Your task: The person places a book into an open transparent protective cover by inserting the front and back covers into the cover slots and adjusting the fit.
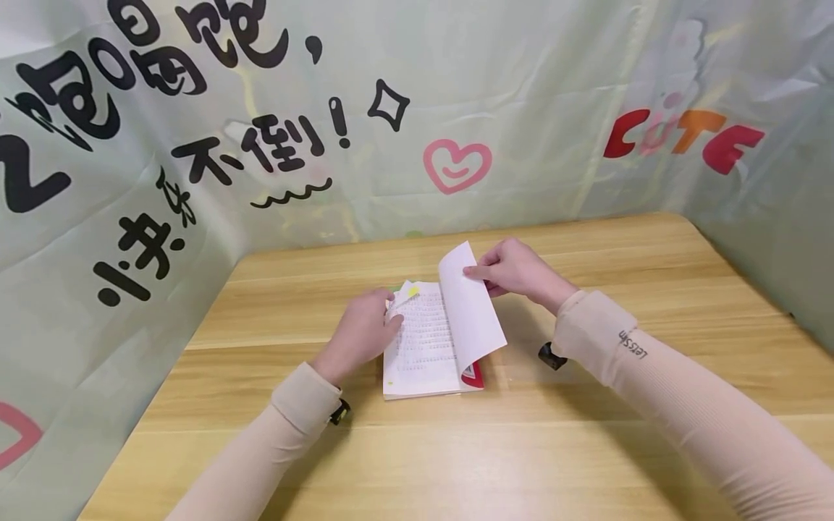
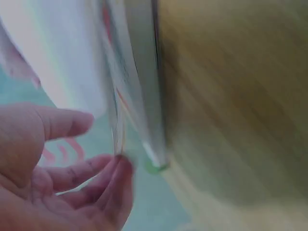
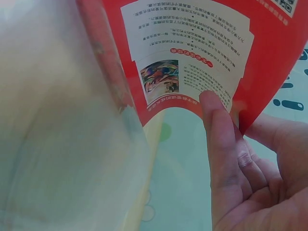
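Observation:
A paperback book (image 1: 426,340) lies open on the table, its printed page facing up. A flap of the cover, white inside and red outside, stands raised along the book's right side. My right hand (image 1: 517,271) pinches the edge of this cover (image 1: 470,307) between thumb and fingers. The cover's red printed face (image 3: 269,53) fills much of the right wrist view. My left hand (image 1: 366,325) is at the book's upper left edge, where a page corner (image 1: 405,298) is turned up. In the left wrist view its fingertips touch the page edges, with the thumb apart.
The wooden table (image 1: 260,362) surrounds the book. Behind it hangs a pale curtain (image 1: 547,145) with black characters, a pink heart and coloured letters. Dark wrist devices (image 1: 552,356) show beneath both sleeves.

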A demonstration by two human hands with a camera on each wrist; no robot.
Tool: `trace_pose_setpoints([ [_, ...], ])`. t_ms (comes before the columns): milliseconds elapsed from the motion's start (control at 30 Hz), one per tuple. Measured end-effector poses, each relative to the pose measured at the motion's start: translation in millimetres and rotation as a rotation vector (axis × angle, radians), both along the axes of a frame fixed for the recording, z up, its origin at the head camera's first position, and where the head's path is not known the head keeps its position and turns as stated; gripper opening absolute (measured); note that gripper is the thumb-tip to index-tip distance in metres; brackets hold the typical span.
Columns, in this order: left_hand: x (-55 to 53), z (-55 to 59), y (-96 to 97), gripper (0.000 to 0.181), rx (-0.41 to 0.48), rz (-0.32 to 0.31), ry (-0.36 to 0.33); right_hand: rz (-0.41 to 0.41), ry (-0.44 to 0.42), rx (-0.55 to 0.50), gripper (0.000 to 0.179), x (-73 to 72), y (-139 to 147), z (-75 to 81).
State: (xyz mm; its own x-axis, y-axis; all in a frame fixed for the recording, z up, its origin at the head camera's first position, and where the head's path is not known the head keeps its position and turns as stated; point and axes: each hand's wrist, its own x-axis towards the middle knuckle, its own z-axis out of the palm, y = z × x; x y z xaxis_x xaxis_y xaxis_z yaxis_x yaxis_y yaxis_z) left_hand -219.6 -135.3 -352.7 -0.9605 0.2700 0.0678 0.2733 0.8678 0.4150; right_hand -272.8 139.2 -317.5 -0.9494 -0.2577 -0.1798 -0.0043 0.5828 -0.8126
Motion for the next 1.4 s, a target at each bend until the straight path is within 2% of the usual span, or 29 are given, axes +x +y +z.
trace_pose_setpoints([
  [167, 12.3, 4.7, 23.6, 0.042, -0.036, -0.064, 0.154, 0.0, 0.011, 0.021, 0.029, 1.1, 4.0, -0.4],
  [300, 19.7, 7.1, 34.9, 0.041, -0.124, -0.095, 0.319, -0.002, 0.013, 0.017, 0.029, 1.2, 6.2, -1.2],
  [433, 22.8, 9.3, 40.0, 0.043, -0.192, -0.105, 0.387, -0.003, 0.015, 0.021, 0.029, 0.3, 8.6, -3.1],
  [467, 22.6, 9.6, 40.6, 0.043, -0.196, -0.119, 0.378, -0.003, 0.015, 0.021, 0.029, 0.1, 9.0, -3.4],
  [533, 21.5, 9.4, 41.5, 0.043, -0.17, -0.165, 0.319, -0.005, 0.012, 0.021, 0.029, 0.1, 9.4, -3.8],
  [667, 16.4, 3.8, 43.4, 0.051, -0.074, -0.274, 0.119, -0.004, 0.011, 0.015, 0.03, -0.3, 8.8, -5.2],
  [733, 12.7, -0.5, 44.1, 0.057, -0.036, -0.301, 0.032, -0.001, 0.021, 0.017, 0.031, -0.8, 8.6, -6.1],
  [967, -3.5, -12.5, 37.3, 0.068, 0.093, -0.315, -0.156, 0.005, 0.02, 0.039, 0.032, -1.5, 10.6, -12.4],
  [1133, -11.0, -16.3, 30.4, 0.073, 0.09, -0.303, -0.224, 0.017, -0.019, 0.035, 0.034, -2.1, 11.8, -17.5],
  [1400, -15.6, -17.5, 27.2, 0.077, 0.062, -0.297, -0.241, 0.036, -0.02, 0.055, 0.036, -3.0, 14.6, -21.4],
])
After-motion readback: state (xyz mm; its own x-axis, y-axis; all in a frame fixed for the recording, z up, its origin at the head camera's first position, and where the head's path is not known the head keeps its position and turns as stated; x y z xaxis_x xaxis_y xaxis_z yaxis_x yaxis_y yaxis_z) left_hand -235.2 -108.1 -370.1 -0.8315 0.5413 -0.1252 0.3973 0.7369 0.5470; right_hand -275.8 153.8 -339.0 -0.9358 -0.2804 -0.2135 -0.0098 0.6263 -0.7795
